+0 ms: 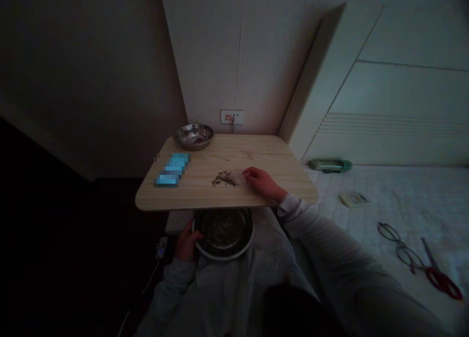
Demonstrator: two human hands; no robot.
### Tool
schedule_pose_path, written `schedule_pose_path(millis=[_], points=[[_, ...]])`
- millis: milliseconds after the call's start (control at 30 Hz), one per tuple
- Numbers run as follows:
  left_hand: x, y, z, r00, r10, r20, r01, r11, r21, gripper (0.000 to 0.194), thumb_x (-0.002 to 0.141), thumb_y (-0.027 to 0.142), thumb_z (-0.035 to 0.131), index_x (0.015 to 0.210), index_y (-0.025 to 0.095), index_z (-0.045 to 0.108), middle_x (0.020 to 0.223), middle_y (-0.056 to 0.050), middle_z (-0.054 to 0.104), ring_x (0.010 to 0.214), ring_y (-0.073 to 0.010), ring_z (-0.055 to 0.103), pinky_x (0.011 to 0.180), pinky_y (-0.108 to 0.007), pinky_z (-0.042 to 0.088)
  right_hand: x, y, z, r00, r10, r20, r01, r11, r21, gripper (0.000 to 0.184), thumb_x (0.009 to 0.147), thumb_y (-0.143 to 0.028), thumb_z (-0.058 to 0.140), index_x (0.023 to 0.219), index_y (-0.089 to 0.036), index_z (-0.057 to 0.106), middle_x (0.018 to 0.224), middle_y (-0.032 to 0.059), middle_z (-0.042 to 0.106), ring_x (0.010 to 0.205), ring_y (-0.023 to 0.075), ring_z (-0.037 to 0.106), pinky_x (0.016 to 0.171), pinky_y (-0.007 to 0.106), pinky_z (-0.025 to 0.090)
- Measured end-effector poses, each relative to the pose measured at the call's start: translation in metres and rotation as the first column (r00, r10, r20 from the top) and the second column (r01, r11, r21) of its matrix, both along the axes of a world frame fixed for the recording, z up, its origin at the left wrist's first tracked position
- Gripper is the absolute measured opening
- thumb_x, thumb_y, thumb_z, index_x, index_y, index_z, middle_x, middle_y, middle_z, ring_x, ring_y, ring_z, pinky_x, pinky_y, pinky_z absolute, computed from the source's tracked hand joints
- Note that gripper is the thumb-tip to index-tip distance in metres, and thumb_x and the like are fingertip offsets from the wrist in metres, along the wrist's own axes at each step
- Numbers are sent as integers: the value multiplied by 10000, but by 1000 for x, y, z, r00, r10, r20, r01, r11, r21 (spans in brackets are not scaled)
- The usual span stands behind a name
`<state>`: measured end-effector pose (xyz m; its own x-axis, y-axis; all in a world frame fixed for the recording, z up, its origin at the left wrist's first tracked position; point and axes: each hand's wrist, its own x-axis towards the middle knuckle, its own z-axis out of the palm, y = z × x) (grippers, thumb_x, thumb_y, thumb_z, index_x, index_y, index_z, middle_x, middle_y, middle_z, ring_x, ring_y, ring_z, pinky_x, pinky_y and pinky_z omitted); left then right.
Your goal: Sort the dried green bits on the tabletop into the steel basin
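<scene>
My left hand (pixel 186 243) grips the rim of a round metal bowl (pixel 224 232) that holds small dark grains, held just below the front edge of a small wooden table (pixel 278 156). On the tabletop my right hand (pixel 261 180) rests palm down with its fingers curled, just right of a small pile of dark grains (pixel 224 179). Whether its fingertips pinch anything is too dim to see.
An empty steel bowl (pixel 193 135) sits at the table's back left, a blurred blue item (pixel 172 170) at the left. A wall socket (pixel 231 116) is behind. On the bed to the right lie a green bottle (pixel 330 165), glasses (pixel 397 243) and red scissors (pixel 439 277).
</scene>
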<state>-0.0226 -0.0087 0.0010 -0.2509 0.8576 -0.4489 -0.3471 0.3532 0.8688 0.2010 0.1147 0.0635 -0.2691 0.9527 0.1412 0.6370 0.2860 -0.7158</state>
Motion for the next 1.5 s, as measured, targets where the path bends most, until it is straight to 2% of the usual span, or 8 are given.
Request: schedule_pose_path(millis=[133, 333, 467, 667, 900, 1033, 1300, 1500], points=[[-1, 1, -2, 1000, 30, 5, -30, 1000, -2, 457, 358, 126, 508, 800, 146, 624, 513, 25, 565, 551, -153, 510, 526, -257, 383, -2, 0, -1, 999, -30, 13, 30, 999, 10, 225, 716, -237, 409, 876, -150, 541, 664, 4, 545, 588, 86, 453, 560, 206, 333], [2, -2, 12, 999, -1, -33, 0, 1000, -7, 417, 363, 122, 502, 760, 141, 628, 482, 35, 547, 537, -133, 484, 520, -240, 372, -4, -2, -1, 1000, 12, -19, -11, 1000, 6, 231, 718, -249, 399, 876, -148, 535, 624, -11, 521, 558, 79, 438, 540, 199, 328], [1, -2, 8, 999, 1, -43, -1, 1000, -2, 425, 380, 142, 512, 791, 137, 618, 514, 34, 559, 537, -130, 483, 527, -240, 367, -5, -2, -1, 1000, -9, -14, 9, 1000, 8, 227, 720, -252, 399, 867, -147, 535, 617, -12, 519, 555, 79, 435, 541, 198, 326], [0, -4, 4, 997, 6, -81, -6, 1000, 8, 394, 392, 141, 519, 773, 140, 620, 595, 14, 595, 577, -139, 502, 537, -242, 367, -7, -9, 0, 997, 71, -13, -71, 997, -18, 232, 721, -261, 410, 877, -146, 537, 664, -2, 537, 591, 80, 443, 571, 201, 337], [0, -1, 5, 998, -3, -64, 5, 1000, 29, 327, 389, 116, 494, 686, 161, 621, 572, 5, 589, 568, -153, 508, 531, -256, 379, -8, -16, 0, 996, 89, -22, -89, 996, -18, 248, 738, -270, 383, 892, -144, 530, 640, -7, 520, 568, 77, 430, 554, 201, 326], [-2, 0, 2, 998, -12, -57, 14, 999, 35, 360, 384, 113, 499, 720, 155, 622, 562, 12, 592, 563, -150, 508, 532, -254, 385, -10, -18, 0, 991, 132, -7, -132, 991, -17, 239, 732, -266, 395, 879, -141, 535, 670, -1, 529, 592, 77, 435, 561, 198, 324], [-3, -1, -6, 999, -12, -47, 12, 1000, 0, 459, 392, 141, 516, 841, 157, 612, 590, 17, 598, 571, -148, 519, 529, -248, 382, -12, -10, -3, 1000, 28, -10, -27, 999, 23, 241, 735, -257, 386, 894, -144, 529, 653, -2, 525, 586, 80, 441, 568, 203, 329], [-1, 0, 2, 998, -1, -68, 1, 1000, 10, 418, 373, 132, 511, 774, 156, 627, 618, 9, 606, 608, -158, 516, 545, -246, 381, -13, -12, -4, 997, 78, 0, -78, 997, 12, 241, 731, -264, 398, 894, -147, 532, 664, 1, 535, 583, 80, 446, 564, 202, 332]])
